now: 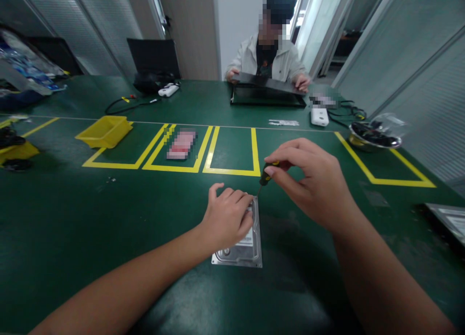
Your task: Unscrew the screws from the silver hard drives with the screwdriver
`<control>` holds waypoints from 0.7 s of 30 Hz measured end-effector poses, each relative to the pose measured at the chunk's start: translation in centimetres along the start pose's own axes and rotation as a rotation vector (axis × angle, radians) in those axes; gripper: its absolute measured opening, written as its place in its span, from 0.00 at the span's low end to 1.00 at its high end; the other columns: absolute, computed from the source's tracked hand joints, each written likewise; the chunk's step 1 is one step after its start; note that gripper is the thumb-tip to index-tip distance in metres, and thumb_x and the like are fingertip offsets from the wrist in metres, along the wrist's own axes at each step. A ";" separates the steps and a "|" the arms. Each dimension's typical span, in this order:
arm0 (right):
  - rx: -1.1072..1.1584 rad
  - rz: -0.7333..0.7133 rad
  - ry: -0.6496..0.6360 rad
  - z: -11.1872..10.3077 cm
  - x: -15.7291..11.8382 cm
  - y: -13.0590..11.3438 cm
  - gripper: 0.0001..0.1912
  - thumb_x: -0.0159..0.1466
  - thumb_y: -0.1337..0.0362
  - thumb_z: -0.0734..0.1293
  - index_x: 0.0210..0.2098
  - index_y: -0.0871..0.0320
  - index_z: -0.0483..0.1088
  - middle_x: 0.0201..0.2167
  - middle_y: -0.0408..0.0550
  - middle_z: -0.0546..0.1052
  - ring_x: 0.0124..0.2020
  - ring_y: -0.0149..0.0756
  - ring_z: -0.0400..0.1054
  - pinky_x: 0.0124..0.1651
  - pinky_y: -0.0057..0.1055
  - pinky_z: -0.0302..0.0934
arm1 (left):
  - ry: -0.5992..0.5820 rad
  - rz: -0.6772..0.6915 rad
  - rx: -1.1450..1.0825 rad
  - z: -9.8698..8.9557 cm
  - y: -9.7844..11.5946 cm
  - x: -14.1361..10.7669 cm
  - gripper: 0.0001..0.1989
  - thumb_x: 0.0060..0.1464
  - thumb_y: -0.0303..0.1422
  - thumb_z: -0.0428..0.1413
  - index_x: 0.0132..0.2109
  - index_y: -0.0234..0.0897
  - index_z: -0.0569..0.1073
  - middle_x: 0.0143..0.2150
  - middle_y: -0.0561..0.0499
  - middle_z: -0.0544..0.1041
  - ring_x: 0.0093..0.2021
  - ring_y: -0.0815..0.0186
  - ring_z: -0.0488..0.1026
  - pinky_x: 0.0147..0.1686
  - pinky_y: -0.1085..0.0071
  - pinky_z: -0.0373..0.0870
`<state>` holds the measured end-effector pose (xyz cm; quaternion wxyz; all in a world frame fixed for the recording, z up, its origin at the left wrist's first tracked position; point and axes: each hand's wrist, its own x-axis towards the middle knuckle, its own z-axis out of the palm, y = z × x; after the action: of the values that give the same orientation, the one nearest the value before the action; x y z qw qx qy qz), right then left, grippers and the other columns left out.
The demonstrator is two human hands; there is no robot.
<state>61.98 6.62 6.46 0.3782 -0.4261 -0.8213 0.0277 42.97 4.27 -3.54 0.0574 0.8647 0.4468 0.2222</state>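
Observation:
A silver hard drive (257, 243) lies flat on the green table in front of me, its label partly hidden. Across its upper part rests my left hand (228, 216), holding it down with bent fingers; the thumb sticks out to the far side. My right hand (308, 177) is closed around the handle of a small dark screwdriver (267, 174) with yellow marks. The screwdriver leans, its thin shaft pointing down to the drive's far right corner, close to my left fingertips. Whether the tip sits in a screw is too small to tell.
Yellow tape (232, 172) marks boxes beyond the drive. A yellow bin (105, 131) stands at left, a pixelated phone (181, 145) nearer the middle, a metal bowl (376, 134) at right. Another drive (448, 221) lies far right. Opposite, a person (271, 54) holds a dark panel (267, 82).

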 end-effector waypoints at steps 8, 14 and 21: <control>-0.025 -0.005 0.002 0.0 0.0 0.1 0.06 0.62 0.70 0.66 0.38 0.59 0.75 0.36 0.49 0.75 0.37 0.37 0.70 0.39 0.34 0.64 | -0.020 0.007 0.031 -0.2 0.1 -0.1 0.16 0.60 0.34 0.51 0.52 0.41 0.74 0.47 0.47 0.79 0.46 0.55 0.72 0.58 0.44 0.48; -0.039 -0.034 0.009 0.0 0.0 0.1 0.07 0.62 0.72 0.66 0.39 0.60 0.75 0.36 0.49 0.75 0.38 0.37 0.70 0.40 0.33 0.64 | -0.023 0.016 0.036 -0.3 0.0 -0.2 0.16 0.60 0.34 0.51 0.53 0.41 0.74 0.47 0.48 0.79 0.46 0.55 0.72 0.58 0.44 0.48; -0.046 -0.031 0.007 -0.1 -0.1 0.0 0.08 0.61 0.72 0.66 0.40 0.60 0.74 0.35 0.48 0.76 0.32 0.32 0.68 0.36 0.30 0.63 | -0.006 0.024 0.046 -0.2 0.1 -0.4 0.16 0.59 0.34 0.51 0.53 0.40 0.74 0.48 0.46 0.78 0.47 0.54 0.72 0.58 0.44 0.48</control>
<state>62.12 6.54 6.47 0.3717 -0.4219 -0.8270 0.0014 42.80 3.88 -3.44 0.0361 0.8717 0.4413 0.2101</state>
